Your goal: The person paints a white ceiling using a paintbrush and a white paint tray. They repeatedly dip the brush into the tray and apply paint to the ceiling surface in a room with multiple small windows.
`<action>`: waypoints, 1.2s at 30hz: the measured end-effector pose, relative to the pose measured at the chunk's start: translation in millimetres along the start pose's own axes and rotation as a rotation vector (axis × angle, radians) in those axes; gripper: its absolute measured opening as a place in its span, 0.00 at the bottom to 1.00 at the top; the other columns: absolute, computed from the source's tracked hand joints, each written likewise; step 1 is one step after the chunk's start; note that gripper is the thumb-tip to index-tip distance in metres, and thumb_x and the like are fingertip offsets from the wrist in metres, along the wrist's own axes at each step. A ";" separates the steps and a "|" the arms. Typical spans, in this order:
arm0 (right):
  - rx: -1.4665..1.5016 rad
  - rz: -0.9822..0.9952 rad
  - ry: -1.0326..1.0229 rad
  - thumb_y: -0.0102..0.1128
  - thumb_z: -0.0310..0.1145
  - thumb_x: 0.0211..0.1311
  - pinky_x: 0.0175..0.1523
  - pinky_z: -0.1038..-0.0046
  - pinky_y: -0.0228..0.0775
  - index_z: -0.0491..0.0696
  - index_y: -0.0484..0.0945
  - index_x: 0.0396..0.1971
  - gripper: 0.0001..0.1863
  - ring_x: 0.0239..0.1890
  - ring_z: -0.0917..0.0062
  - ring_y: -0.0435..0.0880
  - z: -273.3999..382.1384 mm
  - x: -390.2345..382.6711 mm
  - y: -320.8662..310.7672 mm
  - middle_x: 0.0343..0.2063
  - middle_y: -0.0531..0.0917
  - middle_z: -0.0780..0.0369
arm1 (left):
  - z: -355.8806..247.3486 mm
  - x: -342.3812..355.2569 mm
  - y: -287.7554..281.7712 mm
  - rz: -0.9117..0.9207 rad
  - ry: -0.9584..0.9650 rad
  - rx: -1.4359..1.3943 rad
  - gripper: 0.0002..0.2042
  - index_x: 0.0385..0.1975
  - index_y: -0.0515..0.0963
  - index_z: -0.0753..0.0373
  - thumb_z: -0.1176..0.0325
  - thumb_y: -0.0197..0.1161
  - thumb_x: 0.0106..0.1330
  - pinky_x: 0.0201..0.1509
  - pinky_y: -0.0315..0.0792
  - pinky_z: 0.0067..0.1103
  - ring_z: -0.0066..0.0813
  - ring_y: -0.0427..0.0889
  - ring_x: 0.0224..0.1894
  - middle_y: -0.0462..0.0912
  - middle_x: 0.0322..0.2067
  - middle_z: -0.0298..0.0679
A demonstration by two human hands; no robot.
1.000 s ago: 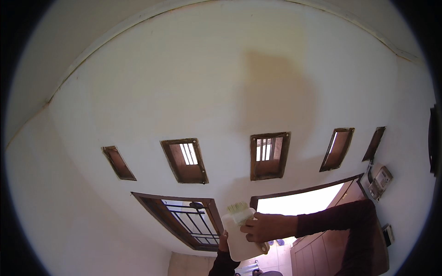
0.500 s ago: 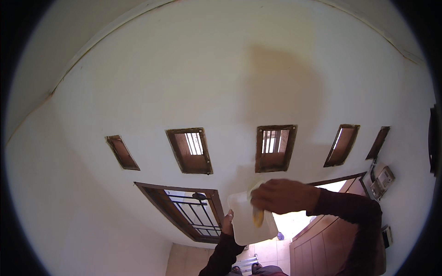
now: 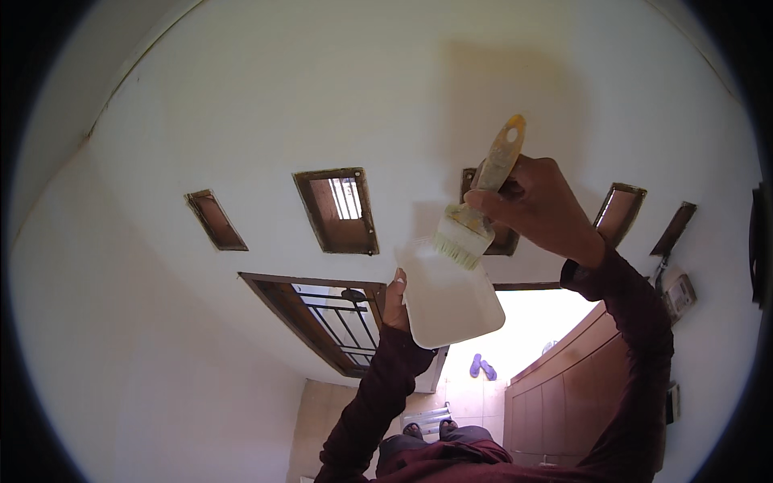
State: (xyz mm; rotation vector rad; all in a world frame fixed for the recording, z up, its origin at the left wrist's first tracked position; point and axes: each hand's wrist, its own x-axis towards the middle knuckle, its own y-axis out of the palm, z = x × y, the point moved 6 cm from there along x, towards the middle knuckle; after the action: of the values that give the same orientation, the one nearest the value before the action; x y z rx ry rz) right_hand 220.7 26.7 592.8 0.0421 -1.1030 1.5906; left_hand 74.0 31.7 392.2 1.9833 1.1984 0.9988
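Note:
My right hand [image 3: 538, 205] grips a paintbrush [image 3: 479, 201] by its yellowish handle, bristles pointing down-left at the rim of a white plastic container [image 3: 447, 298]. My left hand [image 3: 394, 302] holds that container from its left side, raised in front of me. Both arms wear dark maroon sleeves. Behind them rises a white painted wall [image 3: 322, 97] with a darker patch at the upper right.
Several small brown-framed vent openings [image 3: 338, 211] run across the wall. Below them are a barred window [image 3: 330, 322] and a bright open doorway [image 3: 523, 330] with a wooden door [image 3: 564, 386]. A small box [image 3: 679, 296] hangs on the wall at right.
Both hands rose with the container. My right hand lifted the paintbrush out of the container, so the handle now points up and the bristles sit at its rim.

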 end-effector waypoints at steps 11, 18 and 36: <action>-0.270 0.208 0.061 0.67 0.39 0.57 0.31 0.76 0.75 0.37 0.79 0.33 0.17 0.22 0.79 0.81 -21.3 9.3 42.1 0.24 0.83 0.60 | 3.3 0.8 -10.7 -0.033 0.004 -0.089 0.33 0.61 0.62 0.60 0.51 0.59 0.58 0.59 0.74 0.39 0.46 0.76 0.55 0.73 0.54 0.48; 0.598 -0.102 0.434 0.63 0.38 0.61 0.29 0.77 0.79 0.39 0.78 0.34 0.15 0.23 0.80 0.83 -89.9 -16.3 32.7 0.24 0.83 0.61 | -4.1 0.5 -18.7 -0.023 0.039 -0.050 0.31 0.59 0.64 0.61 0.50 0.57 0.59 0.56 0.76 0.38 0.44 0.77 0.53 0.74 0.52 0.47; 1.381 -0.194 0.713 0.62 0.46 0.63 0.43 0.70 0.76 0.49 0.77 0.41 0.17 0.39 0.76 0.82 -160.7 -101.1 116.0 0.35 0.82 0.63 | 1.6 -13.3 -40.3 -0.166 0.139 0.055 0.29 0.58 0.67 0.60 0.47 0.50 0.63 0.55 0.76 0.39 0.45 0.79 0.52 0.76 0.52 0.47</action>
State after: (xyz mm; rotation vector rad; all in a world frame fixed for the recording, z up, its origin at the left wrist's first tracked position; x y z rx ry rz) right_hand 247.4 65.9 375.4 0.4376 0.6303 1.6872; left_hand 53.2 35.7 355.4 1.8454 1.4543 1.0427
